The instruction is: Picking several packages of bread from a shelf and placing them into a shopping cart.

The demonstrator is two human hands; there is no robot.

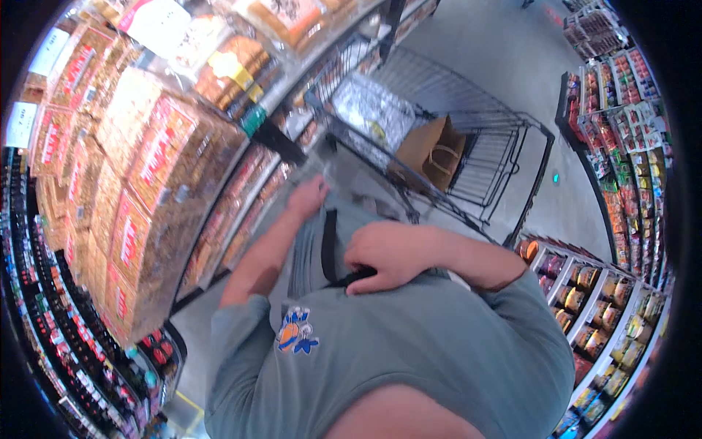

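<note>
My left hand [308, 196] hangs by the hip with its fingers curled, beside the grey-green shorts; whether anything is in it cannot be seen. At my waist, my right hand [381, 258] curls its fingers and thumb around the end of a black strap [329, 244] that lies over the clothing. Beyond the hands stands a black wire shopping cart [482, 123]. A brown paper bag with twisted handles [425, 159] and a shiny silvery package [373, 107] are in the cart.
Packaged snack boxes [129, 236] are stacked at left, with bagged baked goods [233, 71] beyond. Shelves of jars [592, 329] stand at lower right, and a display of packaged goods [620, 148] at far right. Grey floor [556, 203] shows beside the cart.
</note>
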